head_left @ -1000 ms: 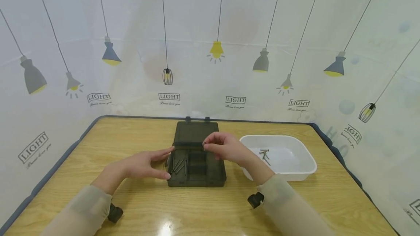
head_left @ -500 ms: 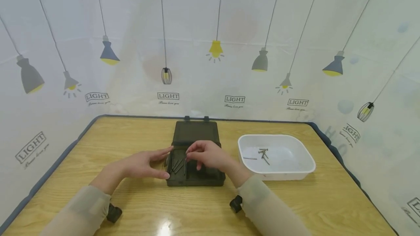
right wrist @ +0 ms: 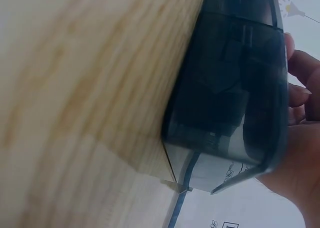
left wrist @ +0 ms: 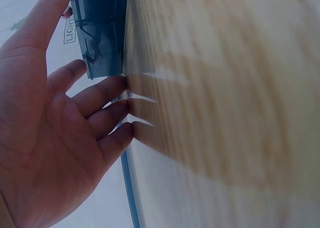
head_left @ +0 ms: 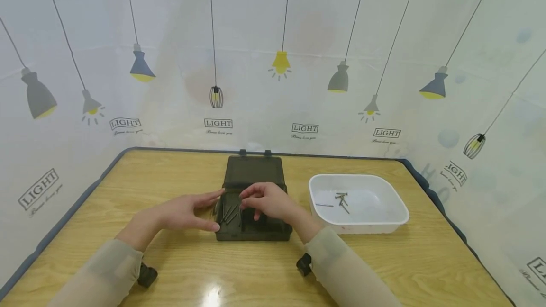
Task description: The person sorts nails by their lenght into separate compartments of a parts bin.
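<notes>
a person's 2 bare hands work at a dark, see-through plastic box (head_left: 256, 237) at the middle of a wooden table (head_left: 213, 269), its open lid (head_left: 253, 170) folded back toward the far edge. the left hand (head_left: 179, 212) flanks the box's left side, its grip relaxed, fingers fairly straight, thumb at the near-left corner of the box; in the left wrist view, 3 fingertips rest on the table just beside it. the right hand (head_left: 273, 202) is poised over the box, thumb and forefinger close together above the left compartment; whether that grip is grasping a nail or has released it, we cannot tell. several thin, dark nails (head_left: 230, 214) lie at a slant in that compartment. to the right, near the table's far-right corner, sits a white tray (head_left: 377, 203) with a small heap of brass-toned fasteners (head_left: 342, 201) and, just beside them to the left, a single thin nail (head_left: 324, 205). beige sleeves (head_left: 350, 269) cover the arms. beyond the table's far edge hangs a pale backdrop (head_left: 251, 4) printed with hanging lamps and the word "light".
</notes>
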A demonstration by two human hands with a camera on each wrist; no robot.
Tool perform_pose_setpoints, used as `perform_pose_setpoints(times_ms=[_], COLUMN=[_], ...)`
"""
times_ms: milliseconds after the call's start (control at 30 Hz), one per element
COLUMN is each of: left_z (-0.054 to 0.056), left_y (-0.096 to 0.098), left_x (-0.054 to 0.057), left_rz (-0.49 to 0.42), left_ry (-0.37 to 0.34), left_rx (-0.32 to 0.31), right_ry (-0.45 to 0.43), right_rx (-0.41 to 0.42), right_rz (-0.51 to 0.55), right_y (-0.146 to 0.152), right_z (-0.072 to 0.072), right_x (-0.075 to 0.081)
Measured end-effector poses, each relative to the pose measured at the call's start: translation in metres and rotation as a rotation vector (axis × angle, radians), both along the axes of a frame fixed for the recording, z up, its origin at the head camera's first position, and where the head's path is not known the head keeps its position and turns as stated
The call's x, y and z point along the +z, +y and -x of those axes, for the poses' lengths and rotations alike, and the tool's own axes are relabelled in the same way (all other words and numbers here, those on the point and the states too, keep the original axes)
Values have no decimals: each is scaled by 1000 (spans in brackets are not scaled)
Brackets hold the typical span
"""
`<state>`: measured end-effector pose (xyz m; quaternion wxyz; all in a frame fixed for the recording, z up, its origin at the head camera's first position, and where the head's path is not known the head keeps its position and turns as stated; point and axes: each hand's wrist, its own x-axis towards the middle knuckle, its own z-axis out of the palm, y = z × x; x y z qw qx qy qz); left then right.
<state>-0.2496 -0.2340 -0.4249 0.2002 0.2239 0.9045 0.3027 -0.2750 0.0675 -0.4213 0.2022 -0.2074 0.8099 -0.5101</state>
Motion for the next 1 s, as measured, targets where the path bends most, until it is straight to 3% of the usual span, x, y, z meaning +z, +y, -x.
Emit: perform_pose_setpoints(times_ms=[233, 467, 733, 1000], left_z=[1, 0, -3, -2], left_y=[1, 1, 0, 0], left_x=[2, 1, 0, 1], left_rz=[-2, -14, -49, -45], left_ry=[3, -2, -6, -13], left_rx=[-6, 0, -15, -10], right_ry=[12, 76, 76, 126], right_rx=[12, 14, -61, -176], right_rz=[-9, 0, 29, -64], right_y=[2, 19, 78, 153], right_z=[0, -7, -7, 5], right_x=[0, 16, 39, 39])
